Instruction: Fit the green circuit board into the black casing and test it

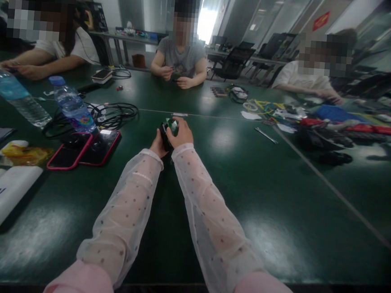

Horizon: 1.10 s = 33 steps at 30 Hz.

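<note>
Both my hands meet above the middle of the green table (226, 185). My left hand (159, 145) is closed around a small black object (165, 134) from the left and below; its exact kind cannot be made out. From the right, my right hand (183, 134) curls over the same object, thumb against it and fingers bent round its far side. A small shiny white-and-green piece (174, 124) shows between the right thumb and fingers. Whether this piece is part of the black object, I cannot tell. Sheer dotted sleeves cover both forearms.
To the left lie two red-rimmed phones (102, 149), a tilted water bottle (72, 105), black cables (117, 113) and a white power bank (6, 199). A wrench (266, 135) and a cluttered pile (335, 126) are on the right. Several people sit around the table.
</note>
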{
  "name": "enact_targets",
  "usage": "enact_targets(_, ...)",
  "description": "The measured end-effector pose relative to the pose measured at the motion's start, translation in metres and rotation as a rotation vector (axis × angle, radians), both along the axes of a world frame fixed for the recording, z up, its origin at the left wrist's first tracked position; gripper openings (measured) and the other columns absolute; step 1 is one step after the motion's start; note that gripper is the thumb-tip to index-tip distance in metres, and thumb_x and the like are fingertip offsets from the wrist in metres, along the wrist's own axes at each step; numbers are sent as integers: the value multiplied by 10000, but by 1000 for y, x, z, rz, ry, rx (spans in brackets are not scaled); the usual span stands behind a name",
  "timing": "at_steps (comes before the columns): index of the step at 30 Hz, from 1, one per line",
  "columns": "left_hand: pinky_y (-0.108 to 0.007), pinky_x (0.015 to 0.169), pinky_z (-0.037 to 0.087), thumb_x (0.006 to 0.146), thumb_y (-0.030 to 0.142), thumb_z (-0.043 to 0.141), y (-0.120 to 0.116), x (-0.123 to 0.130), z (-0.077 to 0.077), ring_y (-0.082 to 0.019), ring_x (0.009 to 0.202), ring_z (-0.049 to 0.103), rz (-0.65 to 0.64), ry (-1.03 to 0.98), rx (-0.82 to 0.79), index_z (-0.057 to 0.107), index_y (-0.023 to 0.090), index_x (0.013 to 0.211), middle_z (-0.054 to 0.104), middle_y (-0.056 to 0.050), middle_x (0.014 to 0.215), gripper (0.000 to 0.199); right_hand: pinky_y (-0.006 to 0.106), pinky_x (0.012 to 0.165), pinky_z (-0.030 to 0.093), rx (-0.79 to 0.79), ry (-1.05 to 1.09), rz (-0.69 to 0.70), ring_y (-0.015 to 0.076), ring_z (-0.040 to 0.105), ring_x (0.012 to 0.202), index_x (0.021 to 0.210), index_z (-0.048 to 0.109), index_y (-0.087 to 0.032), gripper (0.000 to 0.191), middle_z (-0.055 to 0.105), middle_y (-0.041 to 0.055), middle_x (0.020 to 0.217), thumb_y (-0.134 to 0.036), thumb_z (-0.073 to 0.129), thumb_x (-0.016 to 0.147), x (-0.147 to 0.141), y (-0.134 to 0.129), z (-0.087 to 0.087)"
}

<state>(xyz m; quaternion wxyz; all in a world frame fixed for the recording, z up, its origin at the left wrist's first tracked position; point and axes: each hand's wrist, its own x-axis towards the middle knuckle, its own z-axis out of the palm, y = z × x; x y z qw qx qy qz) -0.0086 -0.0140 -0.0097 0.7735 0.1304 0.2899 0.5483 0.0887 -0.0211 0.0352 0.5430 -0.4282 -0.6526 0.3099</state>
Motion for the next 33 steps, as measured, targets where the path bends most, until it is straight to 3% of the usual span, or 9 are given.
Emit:
enact_targets(6, -372, 936, 453, 889, 624, 306, 1, 1, -3, -257, 1088, 597, 14, -19, 33, 531, 163, 1273, 669, -125, 1093, 641, 530, 1114, 233, 19, -32, -5, 312, 410, 1225, 1060, 595, -244, 361, 527, 83, 1170, -210, 673, 709, -2, 0, -7)
enact_targets(10, -365, 940, 445, 909, 603, 270, -1, 2, -4, -235, 1056, 610, -8, -56, 122, 538, 154, 1270, 673, -114, 1070, 636, 448, 1085, 334, -50, 129, 18, 247, 467, 1172, 1028, 607, -251, 276, 543, 60, 1137, -261, 653, 756, 2, 9, -9)
enact_targets(15, -346, 844, 483, 908, 617, 216, 5, 0, -6, -222, 898, 650, -5, -96, 60, 549, 109, 1247, 687, -128, 946, 696, 251, 842, 515, -274, 471, 3, 97, 597, 834, 945, 590, -253, 134, 612, -27, 858, -218, 587, 816, 5, 35, -27)
enact_targets(19, -322, 735, 509, 930, 564, 239, 6, -4, -4, -189, 707, 640, 17, -132, 13, 540, 95, 1242, 674, -96, 785, 639, 206, 608, 541, -618, 737, 47, 83, 599, 592, 908, 558, -213, 78, 612, -34, 682, -226, 483, 890, 17, 43, -49)
enact_targets(22, -310, 697, 512, 942, 519, 262, 4, -5, -2, -181, 682, 629, 35, -171, 1, 509, 95, 1277, 664, -81, 751, 594, 234, 639, 564, -827, 1041, 186, 110, 664, 727, 926, 533, -197, 179, 666, 23, 794, -222, 356, 933, 36, 39, -59)
enact_targets(24, -305, 689, 511, 943, 500, 284, 3, -5, -1, -181, 691, 629, 36, -185, -1, 492, 90, 1297, 665, -82, 758, 580, 265, 651, 577, -825, 1169, 244, 130, 672, 787, 947, 539, -195, 264, 677, 48, 862, -302, 298, 956, 45, 36, -59)
enact_targets(33, -318, 697, 509, 936, 517, 271, 7, -6, -1, -191, 677, 628, -14, -109, -18, 457, 78, 1337, 667, -90, 763, 622, 234, 627, 579, -829, 1156, 223, 124, 664, 747, 936, 550, -181, 230, 662, 48, 834, -241, 328, 947, 40, 32, -53)
